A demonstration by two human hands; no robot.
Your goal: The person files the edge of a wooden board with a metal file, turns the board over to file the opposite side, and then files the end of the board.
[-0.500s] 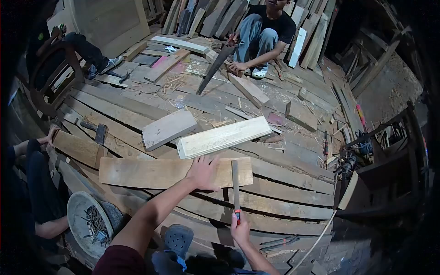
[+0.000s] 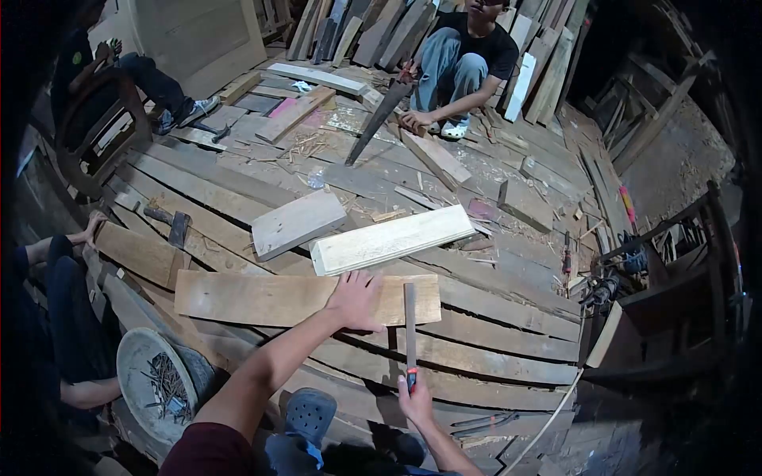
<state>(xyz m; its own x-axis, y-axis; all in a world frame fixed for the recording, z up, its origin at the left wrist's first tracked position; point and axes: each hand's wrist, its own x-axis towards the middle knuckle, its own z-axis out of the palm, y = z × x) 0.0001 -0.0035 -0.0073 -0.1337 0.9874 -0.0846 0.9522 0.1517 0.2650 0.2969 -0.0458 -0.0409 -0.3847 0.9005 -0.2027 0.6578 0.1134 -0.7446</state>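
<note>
A flat wooden board (image 2: 238,297) lies lengthwise before me across the floor planks. My left hand (image 2: 355,301) presses flat on it, right of its middle, with fingers stretched toward the far edge. In my right hand (image 2: 415,399) is a flat file (image 2: 410,325), gripped by its red and dark handle. Its long grey blade points away from me and crosses the board near the right end. Just beyond the board rest a pale planed board (image 2: 393,240) and a thick wooden block (image 2: 298,224).
A bucket of nails (image 2: 159,389) stands at lower left, by a person's arm. Nearby lies a hammer (image 2: 178,228). Across the floor a crouching person holds a handsaw (image 2: 381,120) over a plank (image 2: 436,159). Another person sits at upper left. A wooden frame (image 2: 675,293) stands at right.
The view has shifted very slightly. My left hand stays on the board and the file keeps nearly the same place across its right end.
</note>
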